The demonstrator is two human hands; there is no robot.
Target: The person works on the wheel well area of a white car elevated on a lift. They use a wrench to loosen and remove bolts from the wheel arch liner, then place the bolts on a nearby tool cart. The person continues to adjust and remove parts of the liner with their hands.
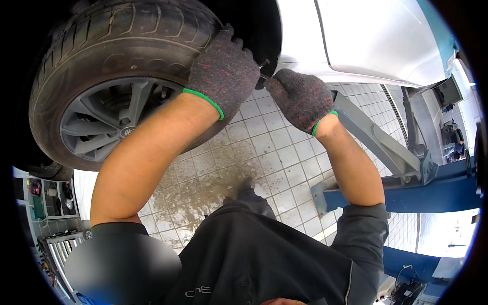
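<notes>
Both my hands wear dark grey knitted gloves with green cuffs. My left hand [223,71] is at the wheel arch [262,28], beside the upper right side of the tyre [132,56]. Its fingers curl away from me, and their tips are hidden. Just to its right, my right hand [302,99] is closed in a fist, thumb side toward the left hand. A small, thin metal piece [264,64] shows in the gap between the hands at the arch's lower edge. What either hand grips cannot be made out.
The grey spoked wheel rim [122,122] hangs at left, and the white car body [361,40] spans the upper right. A grey lift arm [376,132] slopes to a blue lift beam [427,193]. Tiled floor [274,137], wet and dirty in places, lies below. Shelves [51,198] stand far left.
</notes>
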